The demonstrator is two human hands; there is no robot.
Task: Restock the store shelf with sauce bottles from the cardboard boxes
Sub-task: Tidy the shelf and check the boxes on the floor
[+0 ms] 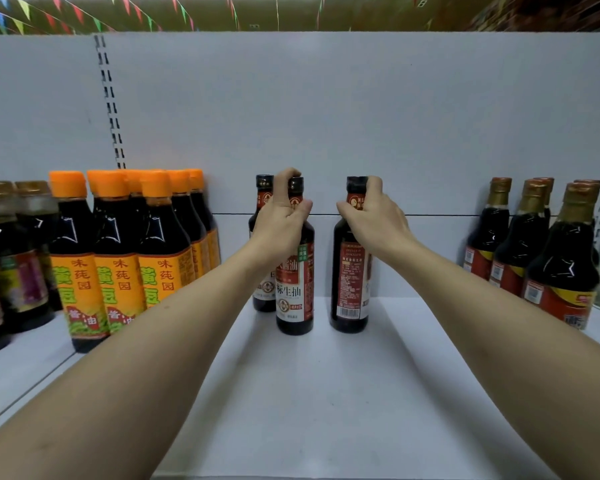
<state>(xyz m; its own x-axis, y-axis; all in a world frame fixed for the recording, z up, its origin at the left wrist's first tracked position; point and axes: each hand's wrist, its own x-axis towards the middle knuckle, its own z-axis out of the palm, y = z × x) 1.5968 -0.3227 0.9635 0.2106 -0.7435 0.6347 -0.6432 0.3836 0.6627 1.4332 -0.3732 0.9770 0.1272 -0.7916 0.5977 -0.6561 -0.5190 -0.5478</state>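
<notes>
Head view: on the white shelf (326,393), purple-labelled bottles (21,271) stand far left, then orange-capped bottles (118,244) reading 味莼园 黄豆酱油. Mid-shelf, the left hand (281,216) has its fingers (289,173) curled round the neck of a black-capped sauce bottle (295,296) marked 标生抽, with a third bottle (262,192) just behind. Beside it, the right hand (374,220) grips the neck of a second sauce bottle (350,289), barcode facing out. Gold-capped bottles (534,244) crowd the right.

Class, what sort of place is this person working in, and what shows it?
Most likely a grocery shop. A white metal shelf holds rows of identical orange-capped sauce bottles and a group of gold-capped bottles, and strings of coloured pennants hang overhead.
</notes>
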